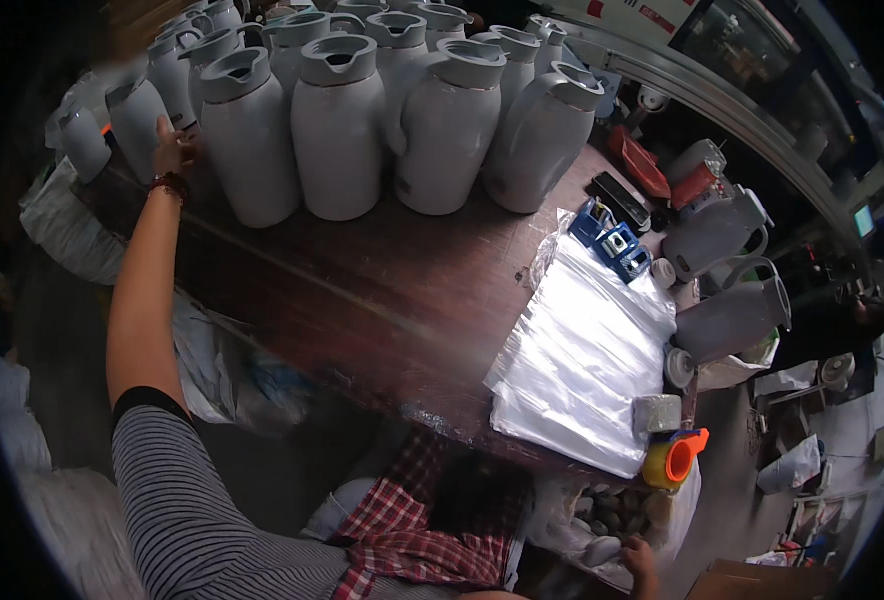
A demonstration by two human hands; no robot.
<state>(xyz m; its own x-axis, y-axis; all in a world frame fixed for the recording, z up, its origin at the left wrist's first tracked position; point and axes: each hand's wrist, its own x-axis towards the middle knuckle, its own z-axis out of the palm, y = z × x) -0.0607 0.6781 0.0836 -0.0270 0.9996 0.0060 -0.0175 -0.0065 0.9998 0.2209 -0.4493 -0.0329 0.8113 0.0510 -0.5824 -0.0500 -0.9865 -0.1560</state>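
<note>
Fingers of the left hand (171,155), at ten o'clock, lie partly curled against the side of a pale grey jug (136,122); whether they grasp it or merely rest there cannot be told. This jug stands at the ten o'clock edge of a dark reddish-brown tabletop (362,290), leaning outward in the fisheye view. Its smooth body is tall and rounded.

Neighbouring jugs (337,140), massed from ten to one o'clock, show the form more clearly: swelling shoulders, a narrower base, a thin coppery line beneath the grey collar, a pointed spout, an open mouth and, where visible, a looped handle.

Right hand (639,558), at five o'clock, is beside a clear plastic bag (684,505) of rounded grey pieces (602,548); its grip cannot be made out. Shiny plastic sheets (582,350) lie between three and four o'clock, with an orange-and-yellow tape dispenser (674,462) at their four o'clock corner.
</note>
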